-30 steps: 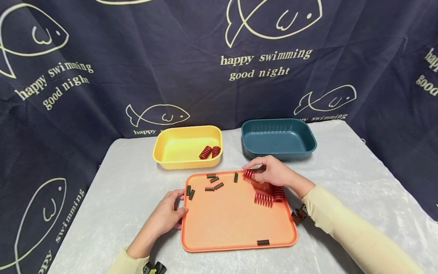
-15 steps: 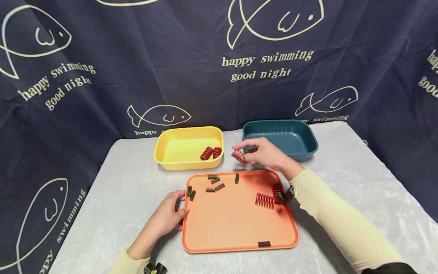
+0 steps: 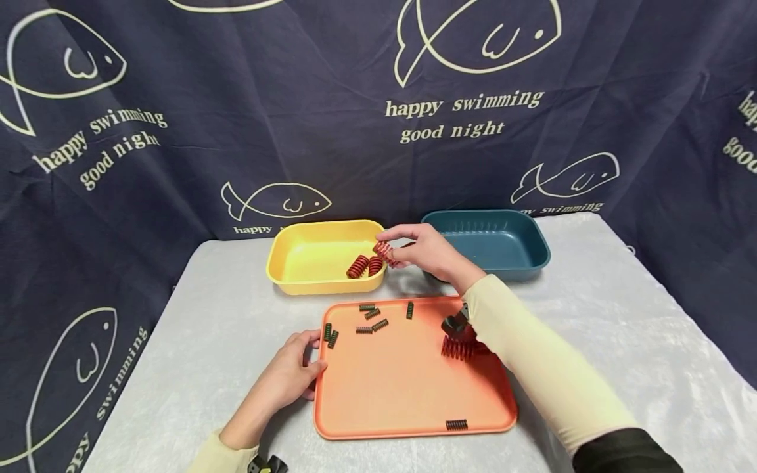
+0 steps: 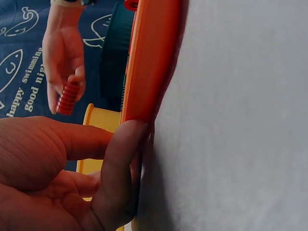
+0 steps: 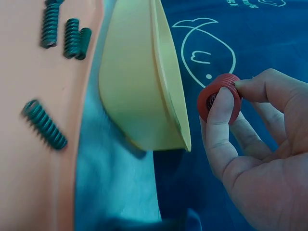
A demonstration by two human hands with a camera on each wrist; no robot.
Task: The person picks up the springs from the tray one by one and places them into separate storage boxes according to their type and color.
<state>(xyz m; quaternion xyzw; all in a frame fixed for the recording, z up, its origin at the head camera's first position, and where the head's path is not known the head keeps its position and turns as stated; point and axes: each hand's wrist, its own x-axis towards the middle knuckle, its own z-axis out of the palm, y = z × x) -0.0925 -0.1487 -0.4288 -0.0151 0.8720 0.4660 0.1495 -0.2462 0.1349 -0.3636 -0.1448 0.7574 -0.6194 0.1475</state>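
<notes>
My right hand (image 3: 422, 249) pinches a red spring (image 3: 382, 251) (image 5: 220, 97) between thumb and fingers, just above the right rim of the yellow bin (image 3: 296, 282) (image 5: 139, 96). Two red springs (image 3: 363, 264) lie inside that bin. My left hand (image 3: 288, 374) (image 4: 62, 178) grips the left edge of the orange tray (image 3: 402, 387) (image 4: 151, 62). On the tray lie several small green springs (image 3: 369, 318) (image 5: 43, 124) near the far edge, one (image 3: 456, 425) near the front edge, and red springs (image 3: 457, 347) partly hidden by my right forearm.
A dark teal bin (image 3: 503, 240) stands at the back right, with nothing visible in it. Everything sits on a grey cloth-covered table (image 3: 591, 315). A dark blue fish-print curtain (image 3: 236, 98) hangs close behind the bins.
My right hand lifted a red spring off the tray and carried it left and away, to the yellow bin's rim. The left hand stayed on the tray edge.
</notes>
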